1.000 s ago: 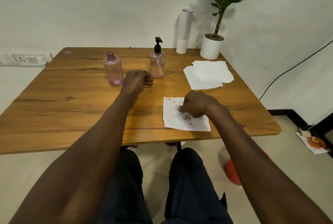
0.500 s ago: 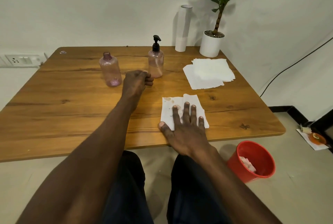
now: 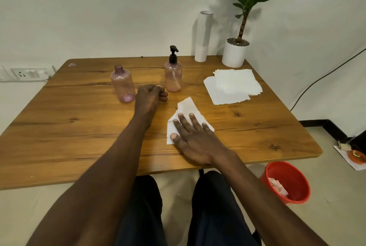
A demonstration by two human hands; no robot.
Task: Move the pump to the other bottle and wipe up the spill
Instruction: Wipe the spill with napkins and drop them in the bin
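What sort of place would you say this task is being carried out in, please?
Probably a plain room in a home or small office, not a kitchen or lab: a wooden table set in a bare corner, a potted plant, a wall socket, and a red bin on the floor.

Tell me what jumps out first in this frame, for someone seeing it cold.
The right hand pressed flat on a white tissue mid-table, and the left hand curled in a loose fist between two pink bottles. The right bottle carries the black pump; the left bottle is open-topped. A red bucket sits on the floor, lower right.
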